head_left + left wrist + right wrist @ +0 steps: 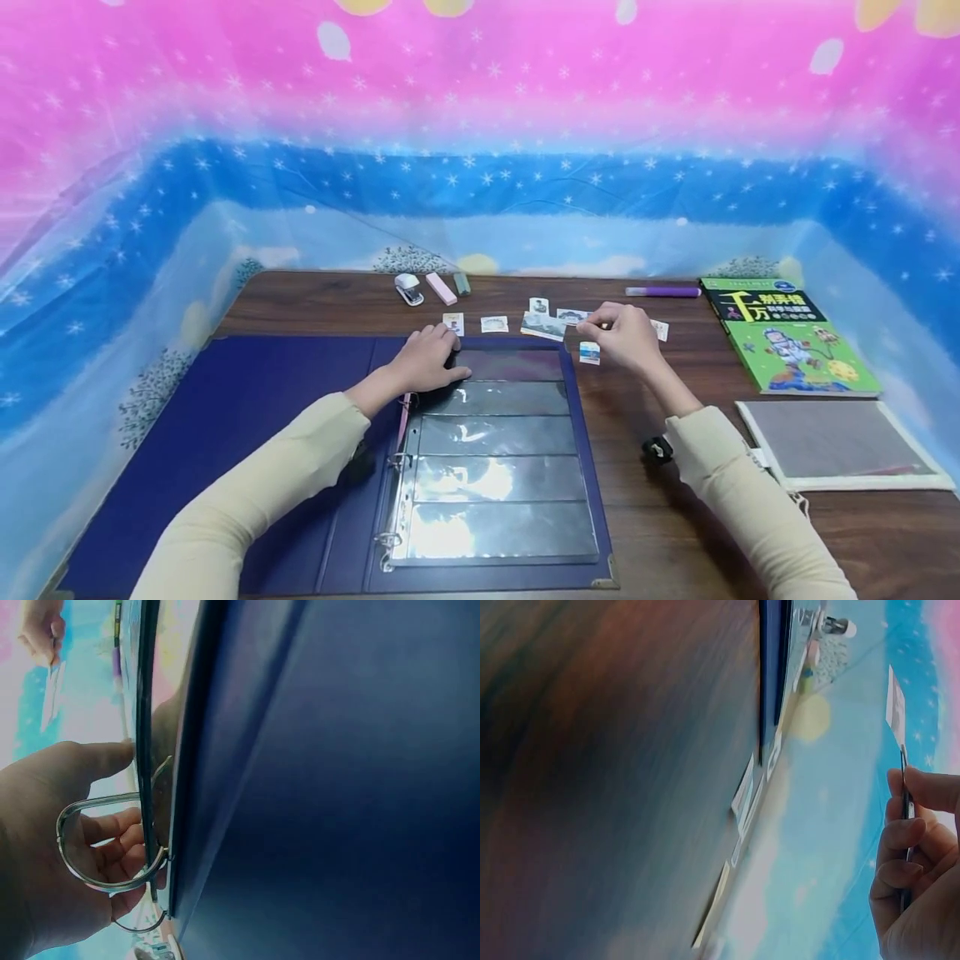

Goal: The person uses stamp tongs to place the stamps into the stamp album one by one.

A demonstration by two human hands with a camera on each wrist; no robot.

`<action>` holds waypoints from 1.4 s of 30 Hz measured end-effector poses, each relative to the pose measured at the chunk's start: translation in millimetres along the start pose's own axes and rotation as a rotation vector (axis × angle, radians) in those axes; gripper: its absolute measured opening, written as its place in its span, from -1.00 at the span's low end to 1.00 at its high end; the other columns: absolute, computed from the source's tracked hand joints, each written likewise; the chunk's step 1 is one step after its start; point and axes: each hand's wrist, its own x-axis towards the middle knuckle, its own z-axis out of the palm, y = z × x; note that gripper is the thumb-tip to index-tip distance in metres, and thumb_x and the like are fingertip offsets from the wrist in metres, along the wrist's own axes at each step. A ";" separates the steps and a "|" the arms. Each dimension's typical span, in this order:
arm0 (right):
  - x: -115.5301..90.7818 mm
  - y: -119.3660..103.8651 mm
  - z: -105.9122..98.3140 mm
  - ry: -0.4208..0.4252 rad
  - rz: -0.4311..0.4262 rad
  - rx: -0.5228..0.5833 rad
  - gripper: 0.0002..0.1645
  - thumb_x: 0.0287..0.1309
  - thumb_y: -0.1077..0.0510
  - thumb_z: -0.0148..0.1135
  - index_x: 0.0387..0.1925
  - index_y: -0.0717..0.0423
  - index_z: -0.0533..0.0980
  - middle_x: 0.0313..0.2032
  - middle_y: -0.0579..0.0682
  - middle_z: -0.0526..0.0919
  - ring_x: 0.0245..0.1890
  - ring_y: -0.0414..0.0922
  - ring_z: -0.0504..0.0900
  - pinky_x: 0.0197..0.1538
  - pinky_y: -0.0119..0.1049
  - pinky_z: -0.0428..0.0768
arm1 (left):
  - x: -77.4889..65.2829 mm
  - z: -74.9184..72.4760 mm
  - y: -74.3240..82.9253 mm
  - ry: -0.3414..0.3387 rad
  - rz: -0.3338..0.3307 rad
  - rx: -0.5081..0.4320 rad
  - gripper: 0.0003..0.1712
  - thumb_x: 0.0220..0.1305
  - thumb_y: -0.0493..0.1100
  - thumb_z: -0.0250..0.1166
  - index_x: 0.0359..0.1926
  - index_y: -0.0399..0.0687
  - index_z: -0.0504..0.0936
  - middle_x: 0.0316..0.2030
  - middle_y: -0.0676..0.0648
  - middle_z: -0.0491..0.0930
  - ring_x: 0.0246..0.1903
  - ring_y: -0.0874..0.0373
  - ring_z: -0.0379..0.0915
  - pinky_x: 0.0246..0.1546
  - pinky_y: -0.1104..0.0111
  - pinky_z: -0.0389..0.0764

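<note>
- Two cream sleeves (240,500) reach in from the near side over a brown table (660,533)
- Dark blue ring binder (247,408), lying open, its left cover bare and a page of clear strip pockets (495,437) on its metal rings (400,460)
- Mesh pouch (840,442) with a white border, flat on the table to the right of the binder
- Left hand (427,358) rests at the top left corner of the pocket page, thumb stretched out across it, the other fingers loosely bent; it has hold of nothing that shows
- Right hand (622,340), just past the binder's upper right corner, fingers curled and pinching thin tweezers (907,801)
- At the tweezers' tip, one small printed slip (895,709), raised clear of the table
- Another slip (589,353) lies beneath the right hand, near the binder's edge, with several more (494,324) scattered along the binder's far side
- Green book (795,337) with an astronaut on its cover, beyond the pouch
- Along the far edge, a white stapler (409,289), a pink bar (441,288), a grey-green bar (461,284) and, farther right, a purple marker (667,292)
- Pink and blue patterned cloth (450,100) hangs behind everything
</note>
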 end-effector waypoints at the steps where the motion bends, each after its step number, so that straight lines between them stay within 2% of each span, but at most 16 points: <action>1: 0.2 -1.3 1.6 -0.001 0.000 0.001 -0.78 0.10 0.00 0.26 -0.40 0.03 0.70 -0.39 -0.02 0.69 -0.60 -0.19 0.42 -0.49 -0.35 0.32 | 0.8 1.1 0.1 0.002 -0.005 0.000 -0.50 0.21 0.15 0.19 -0.05 -0.17 0.45 -0.08 -0.17 0.43 -0.09 -0.05 0.30 -0.06 0.13 0.30; 7: 3.9 -12.3 8.2 -0.008 0.009 -0.012 -0.78 0.08 -0.01 0.27 -0.38 0.02 0.70 -0.36 -0.03 0.70 -0.56 -0.18 0.44 -0.51 -0.34 0.28 | 2.4 3.6 0.1 0.011 -0.020 -0.033 -0.55 0.18 0.13 0.21 -0.17 -0.13 0.39 -0.23 -0.11 0.37 -0.25 0.02 0.18 -0.26 0.29 0.09; 12: 14.6 -24.5 13.3 -0.019 0.006 -0.019 -0.76 0.09 -0.05 0.25 -0.38 -0.01 0.70 -0.33 -0.05 0.70 -0.52 -0.15 0.48 -0.50 -0.34 0.30 | 3.2 3.5 -2.2 0.039 -0.044 -0.126 -0.58 0.17 0.03 0.25 -0.12 -0.16 0.38 -0.33 -0.08 0.41 -0.27 0.03 0.18 -0.20 0.25 0.09; 17: 29.1 -34.7 22.7 -0.053 0.002 -0.052 -0.75 0.10 -0.09 0.22 -0.37 -0.07 0.70 -0.28 -0.08 0.70 -0.41 -0.10 0.56 -0.52 -0.34 0.29 | 5.2 -0.2 -3.1 0.063 -0.043 -0.178 -0.83 0.24 -0.17 0.15 -0.19 -0.15 0.51 -0.34 -0.07 0.53 -0.26 0.03 0.25 -0.15 0.20 0.14; 19: 34.0 -37.6 28.1 -0.079 0.010 -0.064 -0.76 0.10 -0.08 0.22 -0.36 -0.06 0.70 -0.24 -0.07 0.70 -0.40 -0.10 0.57 -0.54 -0.34 0.28 | 6.3 -2.8 -2.8 0.047 -0.043 -0.199 -0.88 0.27 -0.21 0.10 -0.27 -0.14 0.53 -0.31 -0.07 0.57 -0.27 0.03 0.26 -0.17 0.22 0.14; 23: 42.6 -40.1 40.5 -0.150 0.036 -0.079 -0.76 0.12 -0.07 0.22 -0.32 -0.06 0.69 -0.24 -0.05 0.70 -0.48 -0.06 0.55 -0.56 -0.35 0.27 | 8.9 -8.8 -4.5 0.003 -0.042 -0.238 -0.83 0.29 -0.22 0.04 -0.33 -0.15 0.55 -0.32 -0.08 0.60 -0.24 0.01 0.34 -0.16 0.22 0.19; 27: 49.5 -41.9 51.6 -0.222 0.021 -0.099 -0.77 0.11 -0.07 0.21 -0.34 -0.11 0.71 -0.11 -0.05 0.69 -0.32 -0.05 0.62 -0.51 -0.38 0.30 | 11.3 -13.0 -9.6 -0.008 -0.013 -0.315 -0.80 0.26 -0.25 0.03 -0.33 -0.22 0.58 -0.41 -0.09 0.59 -0.32 0.09 0.44 -0.12 0.24 0.34; 30: 52.7 -45.2 56.7 -0.278 -0.015 -0.098 -0.79 0.08 -0.04 0.20 -0.37 -0.13 0.71 -0.05 -0.07 0.67 -0.19 -0.08 0.62 -0.47 -0.39 0.33 | 11.3 -15.0 -13.6 -0.022 0.001 -0.403 -0.79 0.29 -0.27 0.03 -0.32 -0.27 0.58 -0.42 -0.12 0.56 -0.44 0.15 0.35 -0.23 0.34 0.35; 33: 54.4 -47.9 60.1 -0.327 -0.036 -0.078 -0.80 0.06 -0.02 0.21 -0.39 -0.10 0.72 -0.12 -0.08 0.69 -0.18 -0.07 0.62 -0.41 -0.37 0.39 | 10.0 -16.9 -15.6 -0.030 0.007 -0.461 -0.79 0.32 -0.28 0.03 -0.31 -0.29 0.57 -0.34 -0.16 0.58 -0.43 0.17 0.29 -0.28 0.39 0.32; 38: 56.1 -47.7 66.1 -0.377 -0.083 -0.060 -0.82 0.04 -0.01 0.24 -0.42 -0.08 0.71 -0.19 -0.10 0.71 -0.10 -0.09 0.63 -0.20 -0.32 0.48 | 11.0 -16.0 -16.8 -0.014 0.009 -0.472 -0.79 0.32 -0.26 0.05 -0.33 -0.28 0.58 -0.33 -0.15 0.55 -0.38 0.15 0.30 -0.23 0.37 0.31; 42: 57.9 -47.9 68.3 -0.421 -0.112 -0.013 -0.84 0.05 0.01 0.26 -0.47 -0.07 0.71 -0.24 -0.09 0.72 -0.23 -0.11 0.64 -0.19 -0.30 0.47 | 10.8 -13.2 -17.5 0.025 0.018 -0.462 -0.80 0.29 -0.27 0.09 -0.37 -0.27 0.60 -0.41 -0.08 0.42 -0.39 0.15 0.25 -0.26 0.37 0.30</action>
